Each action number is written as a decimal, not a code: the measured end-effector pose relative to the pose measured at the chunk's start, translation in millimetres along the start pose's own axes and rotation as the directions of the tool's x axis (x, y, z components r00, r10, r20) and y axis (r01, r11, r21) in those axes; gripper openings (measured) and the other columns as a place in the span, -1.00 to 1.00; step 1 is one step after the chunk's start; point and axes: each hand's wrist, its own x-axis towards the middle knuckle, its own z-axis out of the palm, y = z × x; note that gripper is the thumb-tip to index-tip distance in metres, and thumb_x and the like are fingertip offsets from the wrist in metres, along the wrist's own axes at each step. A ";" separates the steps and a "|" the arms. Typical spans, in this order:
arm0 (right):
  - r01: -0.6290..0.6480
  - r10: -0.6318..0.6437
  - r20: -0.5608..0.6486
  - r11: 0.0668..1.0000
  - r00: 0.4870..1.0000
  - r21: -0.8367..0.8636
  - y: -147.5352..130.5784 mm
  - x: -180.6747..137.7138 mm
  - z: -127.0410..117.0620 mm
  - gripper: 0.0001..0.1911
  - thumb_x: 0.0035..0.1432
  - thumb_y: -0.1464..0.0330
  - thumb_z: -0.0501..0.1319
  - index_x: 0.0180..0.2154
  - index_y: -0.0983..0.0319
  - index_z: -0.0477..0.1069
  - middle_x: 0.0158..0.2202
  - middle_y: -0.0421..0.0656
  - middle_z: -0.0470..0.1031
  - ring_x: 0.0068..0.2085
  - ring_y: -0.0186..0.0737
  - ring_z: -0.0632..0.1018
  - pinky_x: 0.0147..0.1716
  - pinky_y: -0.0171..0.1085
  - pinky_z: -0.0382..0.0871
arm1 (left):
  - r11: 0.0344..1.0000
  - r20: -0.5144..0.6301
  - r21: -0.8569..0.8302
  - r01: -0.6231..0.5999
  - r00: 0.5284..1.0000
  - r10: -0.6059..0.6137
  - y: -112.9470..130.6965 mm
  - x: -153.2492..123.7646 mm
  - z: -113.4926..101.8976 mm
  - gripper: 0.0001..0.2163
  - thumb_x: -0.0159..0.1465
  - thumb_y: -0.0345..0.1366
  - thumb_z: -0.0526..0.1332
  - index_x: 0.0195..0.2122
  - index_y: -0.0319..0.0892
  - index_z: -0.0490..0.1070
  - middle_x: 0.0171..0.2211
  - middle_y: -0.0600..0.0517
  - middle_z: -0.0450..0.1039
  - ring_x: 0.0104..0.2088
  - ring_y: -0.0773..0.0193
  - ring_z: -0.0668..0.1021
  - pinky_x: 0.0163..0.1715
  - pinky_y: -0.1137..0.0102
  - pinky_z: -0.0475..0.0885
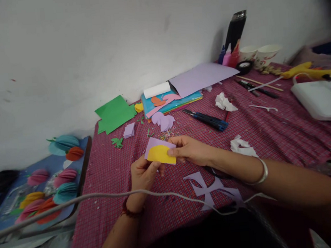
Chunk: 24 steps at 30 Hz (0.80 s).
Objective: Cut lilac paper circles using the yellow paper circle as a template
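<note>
- Paper pieces (158, 153): between left hand (143, 174) and right hand (192, 150).
- Utility knife (208, 120): beyond right hand.
- Offcuts (207, 191): on tablecloth (105, 168), near side of right hand.
- Paper balls (65, 178): left of left hand.

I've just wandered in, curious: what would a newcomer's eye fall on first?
Probably the yellow paper against lilac paper, held by the left hand and right hand near the centre. Then the large green paper at the checked tablecloth's far left corner, and colourful round ornaments at lower left.

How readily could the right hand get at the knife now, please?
Probably yes: the knife lies uncovered beyond the right hand, though that hand would likely need to release the held paper first.
</note>
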 end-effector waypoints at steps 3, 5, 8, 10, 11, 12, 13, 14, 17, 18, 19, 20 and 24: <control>-0.023 0.022 0.019 0.999 1.000 0.036 -0.4 -0.2 0.2 -0.63 -0.11 0.18 0.40 -0.44 0.29 0.32 -0.64 -0.36 0.31 -0.67 -0.52 0.21 -0.70 -0.45 0.00 | 1.000 0.001 -0.014 0.010 1.000 -0.010 1.8 0.5 0.2 -0.76 0.07 -0.13 0.36 -0.46 -0.23 0.48 -0.67 0.08 0.42 -0.69 0.36 0.41 -0.72 0.47 0.34; -0.018 0.017 0.018 0.999 1.000 0.049 0.1 0.1 -0.1 -0.63 -0.11 0.19 0.40 -0.43 0.29 0.32 -0.63 -0.35 0.33 -0.67 -0.53 0.21 -0.71 -0.46 0.01 | 0.999 0.004 -0.028 0.016 1.000 -0.016 0.9 0.6 -0.7 -0.76 0.07 -0.14 0.36 -0.44 -0.23 0.49 -0.65 0.08 0.43 -0.68 0.36 0.42 -0.72 0.47 0.35; 0.002 -0.003 0.021 0.999 1.000 0.047 1.5 0.9 -0.6 -0.64 -0.10 0.19 0.40 -0.44 0.29 0.33 -0.63 -0.35 0.32 -0.67 -0.53 0.20 -0.71 -0.46 0.01 | 0.998 0.013 -0.043 0.037 0.999 -0.037 -2.6 0.1 -2.7 -0.78 0.10 -0.15 0.34 -0.41 -0.23 0.48 -0.62 0.07 0.45 -0.66 0.36 0.43 -0.70 0.47 0.36; 0.013 -0.014 0.029 0.999 0.999 0.040 2.5 1.4 -1.0 -0.64 -0.09 0.19 0.39 -0.44 0.29 0.32 -0.64 -0.36 0.29 -0.67 -0.53 0.20 -0.71 -0.45 0.01 | 0.997 0.010 -0.061 0.048 0.999 -0.047 -4.4 -0.6 -3.2 -0.78 0.11 -0.15 0.33 -0.39 -0.22 0.47 -0.62 0.07 0.46 -0.66 0.36 0.43 -0.68 0.46 0.36; 0.018 -0.019 0.032 0.999 0.999 0.036 2.8 1.6 -1.2 -0.64 -0.09 0.18 0.39 -0.44 0.29 0.32 -0.64 -0.36 0.29 -0.67 -0.53 0.19 -0.71 -0.45 0.01 | 0.996 0.003 -0.069 0.059 0.998 -0.059 -4.7 -0.9 -3.0 -0.78 0.11 -0.15 0.32 -0.40 -0.22 0.47 -0.62 0.07 0.45 -0.66 0.37 0.43 -0.67 0.46 0.36; 0.021 -0.022 0.034 0.999 0.999 0.031 2.9 1.7 -1.6 -0.64 -0.09 0.18 0.39 -0.44 0.29 0.32 -0.63 -0.36 0.29 -0.67 -0.53 0.19 -0.71 -0.45 0.00 | 0.994 -0.007 -0.076 0.075 0.997 -0.076 -4.7 -1.0 -2.4 -0.77 0.11 -0.14 0.33 -0.40 -0.22 0.46 -0.63 0.07 0.45 -0.66 0.37 0.43 -0.67 0.46 0.36; 0.025 -0.026 0.035 0.999 0.999 0.021 2.7 1.7 -1.9 -0.64 -0.08 0.17 0.38 -0.44 0.28 0.32 -0.63 -0.36 0.28 -0.67 -0.53 0.19 -0.71 -0.45 0.00 | 0.992 -0.017 -0.085 0.093 0.995 -0.095 -4.1 -0.9 -1.5 -0.76 0.10 -0.13 0.33 -0.41 -0.22 0.46 -0.63 0.07 0.44 -0.66 0.37 0.43 -0.68 0.47 0.36; 0.028 -0.028 0.037 1.000 0.999 0.002 2.2 1.6 -2.4 -0.63 -0.08 0.16 0.38 -0.45 0.28 0.31 -0.63 -0.36 0.28 -0.67 -0.52 0.18 -0.70 -0.45 0.00 | 0.989 -0.026 -0.095 0.112 0.993 -0.115 -3.3 -0.5 -0.5 -0.75 0.09 -0.12 0.34 -0.41 -0.22 0.45 -0.64 0.08 0.44 -0.67 0.37 0.43 -0.69 0.48 0.34; 0.039 -0.034 0.051 0.994 0.998 -0.102 -1.4 1.0 -4.0 -0.63 -0.06 0.13 0.35 -0.44 0.27 0.32 -0.63 -0.37 0.25 -0.66 -0.51 0.17 -0.69 -0.44 -0.02 | 0.976 -0.011 -0.142 0.164 0.986 -0.168 -0.5 2.0 2.4 -0.70 0.04 -0.07 0.36 -0.43 -0.23 0.44 -0.66 0.09 0.42 -0.68 0.38 0.41 -0.73 0.50 0.31; 0.049 -0.042 0.057 0.989 0.998 -0.139 -3.0 0.9 -4.5 -0.64 -0.05 0.13 0.34 -0.45 0.27 0.31 -0.64 -0.37 0.24 -0.66 -0.51 0.17 -0.68 -0.44 -0.03 | 0.969 0.004 -0.159 0.187 0.982 -0.189 0.1 3.0 3.0 -0.69 0.02 -0.06 0.37 -0.44 -0.23 0.44 -0.66 0.09 0.42 -0.69 0.38 0.41 -0.75 0.51 0.30; 0.061 -0.051 0.062 0.984 0.997 -0.170 -4.5 0.8 -4.9 -0.65 -0.04 0.14 0.34 -0.45 0.27 0.31 -0.64 -0.38 0.23 -0.65 -0.50 0.17 -0.67 -0.44 -0.04 | 0.961 0.020 -0.173 0.214 0.977 -0.214 0.5 4.0 3.4 -0.67 0.01 -0.05 0.38 -0.45 -0.24 0.43 -0.67 0.08 0.41 -0.69 0.38 0.41 -0.76 0.51 0.30; 0.072 -0.061 0.065 0.979 0.996 -0.191 -5.9 0.9 -5.2 -0.66 -0.03 0.15 0.34 -0.46 0.27 0.31 -0.64 -0.37 0.22 -0.63 -0.50 0.16 -0.66 -0.43 -0.04 | 0.953 0.031 -0.183 0.241 0.970 -0.239 0.6 4.7 3.5 -0.67 0.00 -0.05 0.38 -0.45 -0.24 0.43 -0.67 0.08 0.41 -0.69 0.38 0.41 -0.76 0.52 0.30; 0.096 -0.085 0.056 0.969 0.995 -0.227 -8.3 1.7 -5.9 -0.71 -0.02 0.21 0.32 -0.47 0.27 0.31 -0.62 -0.35 0.22 -0.59 -0.47 0.18 -0.62 -0.42 -0.02 | 0.936 0.024 -0.199 0.291 0.956 -0.292 0.5 5.6 3.3 -0.69 0.03 -0.09 0.38 -0.46 -0.25 0.42 -0.66 0.09 0.41 -0.69 0.40 0.42 -0.76 0.54 0.30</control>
